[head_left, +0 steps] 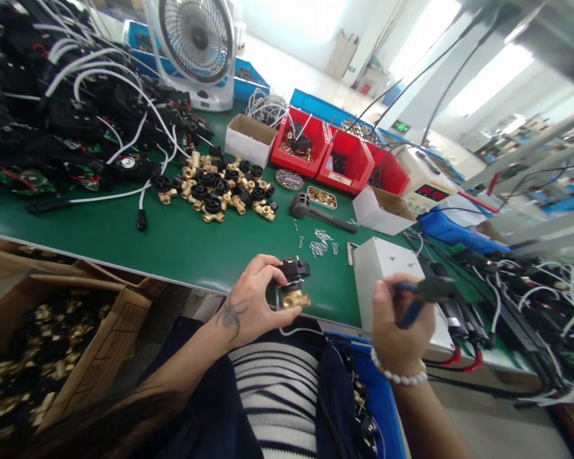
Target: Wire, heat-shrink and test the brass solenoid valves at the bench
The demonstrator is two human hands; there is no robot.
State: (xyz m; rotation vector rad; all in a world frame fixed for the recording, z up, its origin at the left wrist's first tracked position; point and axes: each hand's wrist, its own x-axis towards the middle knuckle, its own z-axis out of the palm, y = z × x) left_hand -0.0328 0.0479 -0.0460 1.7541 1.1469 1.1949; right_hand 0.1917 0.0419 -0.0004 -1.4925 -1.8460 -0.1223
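My left hand [253, 296] is closed around a brass valve with a black cap [293, 285], held just above the near edge of the green table [172, 242]. A thin white wire hangs from the valve toward my lap. My right hand [397, 322] is wrapped round a pair of blue-handled pliers [418, 296], held level to the right of the valve and apart from it. Small wire clips [321, 242] lie scattered on the mat just beyond the valve.
A pile of brass valves with black caps [220, 188] sits mid-table. Behind it are red bins [335, 153], a white fan [198, 51], black cabled parts [52, 115] and a grey mallet [320, 213]. A white box [382, 264] stands right; a carton of valves [38, 344] left.
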